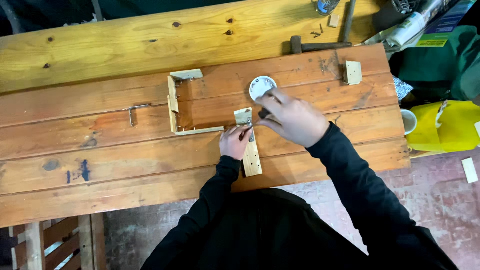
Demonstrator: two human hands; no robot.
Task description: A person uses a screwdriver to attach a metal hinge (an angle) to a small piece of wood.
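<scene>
1. The short, pale, flat wooden strip [250, 150] lies on the reddish-brown plank workbench [100, 160], directly between the two hands and touching both.
2. Its long axis runs away from the person's body toward the far edge of the bench, tilted only slightly. The near end points at the person's chest; the far end points toward the small round white lid [261, 86].
3. The left hand [234, 141] rests against the strip's left side about mid-length, fingers curled narrow, pinching what looks like a small metal piece [249, 128] on the strip's top face. What the piece is I cannot tell.
4. The right hand [292, 119] sits over the strip's far end from the right, fingers bent and close together. Whether it grips anything cannot be told.
5. The left hand is the nearer to the strip's middle; the right covers its tip.
6. Left of both hands, near the strip's far end, lies an open pale wooden frame of thin slats [175, 105].
</scene>
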